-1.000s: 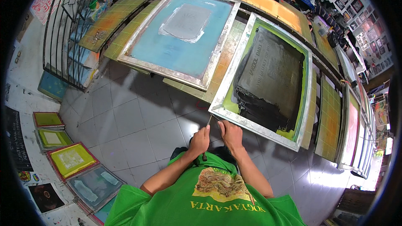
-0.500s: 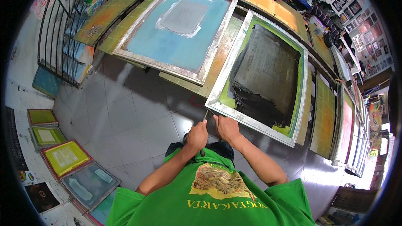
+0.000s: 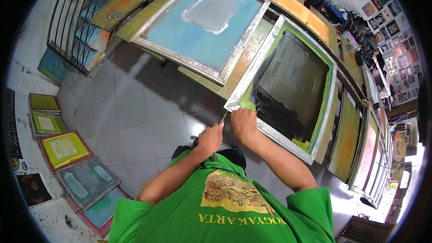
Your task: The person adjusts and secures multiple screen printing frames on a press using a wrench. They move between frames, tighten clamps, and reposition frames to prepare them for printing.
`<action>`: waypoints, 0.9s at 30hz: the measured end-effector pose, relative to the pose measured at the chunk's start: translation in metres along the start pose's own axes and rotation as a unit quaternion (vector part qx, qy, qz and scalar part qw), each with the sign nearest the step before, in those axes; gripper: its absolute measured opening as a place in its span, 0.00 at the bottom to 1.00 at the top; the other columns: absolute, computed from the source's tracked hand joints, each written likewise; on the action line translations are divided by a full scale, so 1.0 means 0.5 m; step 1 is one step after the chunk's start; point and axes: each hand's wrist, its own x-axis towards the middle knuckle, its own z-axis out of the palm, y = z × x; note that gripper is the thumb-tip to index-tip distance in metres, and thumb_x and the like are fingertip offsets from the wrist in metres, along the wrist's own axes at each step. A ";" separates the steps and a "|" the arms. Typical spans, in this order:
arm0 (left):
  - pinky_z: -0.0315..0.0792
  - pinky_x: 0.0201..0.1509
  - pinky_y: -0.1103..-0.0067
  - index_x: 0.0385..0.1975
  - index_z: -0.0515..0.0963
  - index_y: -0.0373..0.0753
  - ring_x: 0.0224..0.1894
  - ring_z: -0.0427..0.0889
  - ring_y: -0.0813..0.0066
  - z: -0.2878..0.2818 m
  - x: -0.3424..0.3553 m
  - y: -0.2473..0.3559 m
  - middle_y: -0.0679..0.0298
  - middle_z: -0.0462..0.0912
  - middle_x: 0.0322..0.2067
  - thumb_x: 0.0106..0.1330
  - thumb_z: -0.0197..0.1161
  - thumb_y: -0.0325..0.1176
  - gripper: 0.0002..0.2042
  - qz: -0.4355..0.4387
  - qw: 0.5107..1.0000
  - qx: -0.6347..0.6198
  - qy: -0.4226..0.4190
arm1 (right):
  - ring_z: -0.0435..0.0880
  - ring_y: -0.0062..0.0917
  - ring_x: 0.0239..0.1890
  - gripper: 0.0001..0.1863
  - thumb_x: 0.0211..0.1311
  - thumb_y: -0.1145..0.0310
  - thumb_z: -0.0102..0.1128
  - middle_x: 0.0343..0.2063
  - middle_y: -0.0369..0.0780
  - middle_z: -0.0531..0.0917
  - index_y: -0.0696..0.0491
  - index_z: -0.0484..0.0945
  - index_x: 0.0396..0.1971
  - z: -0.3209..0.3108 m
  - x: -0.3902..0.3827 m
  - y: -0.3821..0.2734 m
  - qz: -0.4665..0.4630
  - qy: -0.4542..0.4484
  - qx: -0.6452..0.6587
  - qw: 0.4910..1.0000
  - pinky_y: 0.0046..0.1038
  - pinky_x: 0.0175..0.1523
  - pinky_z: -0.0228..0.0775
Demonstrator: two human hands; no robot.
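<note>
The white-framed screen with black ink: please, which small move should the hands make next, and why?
Perhaps the right hand should steady the white frame before the left hand moves the thin tool: the right hand is at the frame's near edge, and the tool's tip points toward the nearest corner. Whether either touches is unclear.

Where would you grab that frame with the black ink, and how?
Likely by the near bar of the frame, coming from the near side: that bar is straight and narrow, with tiled floor showing beyond it, while black ink covers much of the middle.
</note>
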 end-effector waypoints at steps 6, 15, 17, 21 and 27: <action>0.58 0.25 0.85 0.32 0.72 0.43 0.12 0.58 0.86 -0.047 0.047 -0.046 0.77 0.60 0.13 0.80 0.54 0.60 0.24 -0.168 0.750 -0.541 -0.342 | 0.92 0.40 0.35 0.19 0.72 0.55 0.61 0.29 0.45 0.90 0.53 0.90 0.30 -0.114 -0.017 0.032 0.020 -0.029 0.138 0.990 0.39 0.37 0.82; 0.79 0.40 0.76 0.46 0.77 0.40 0.31 0.84 0.77 0.071 0.044 -0.127 0.70 0.83 0.32 0.84 0.50 0.49 0.18 -0.133 0.595 -0.718 -0.335 | 0.80 0.16 0.34 0.16 0.77 0.57 0.62 0.28 0.33 0.84 0.57 0.83 0.40 0.167 -0.203 -0.016 0.028 -0.173 0.721 0.670 0.26 0.42 0.74; 0.82 0.61 0.66 0.50 0.73 0.36 0.54 0.86 0.65 0.093 0.059 -0.163 0.53 0.84 0.54 0.84 0.52 0.45 0.16 -0.126 0.479 -0.778 -0.386 | 0.81 0.14 0.37 0.12 0.78 0.62 0.62 0.31 0.31 0.86 0.56 0.83 0.42 0.202 -0.214 -0.073 0.020 -0.082 0.815 0.574 0.24 0.44 0.74; 0.76 0.69 0.67 0.57 0.76 0.31 0.62 0.83 0.61 -0.026 0.059 -0.110 0.51 0.84 0.58 0.80 0.59 0.46 0.21 -0.156 0.722 -0.575 -0.351 | 0.87 0.20 0.39 0.09 0.75 0.68 0.65 0.38 0.42 0.91 0.57 0.76 0.37 0.227 -0.213 -0.085 0.069 -0.103 0.850 0.512 0.24 0.43 0.77; 0.81 0.43 0.78 0.44 0.87 0.32 0.44 0.91 0.73 -0.094 0.126 -0.064 0.60 0.91 0.42 0.74 0.67 0.53 0.24 -0.043 0.912 -0.205 -0.354 | 0.91 0.26 0.32 0.26 0.64 0.70 0.76 0.33 0.49 0.90 0.48 0.60 0.26 0.197 -0.188 -0.081 0.129 -0.132 0.835 0.518 0.24 0.27 0.73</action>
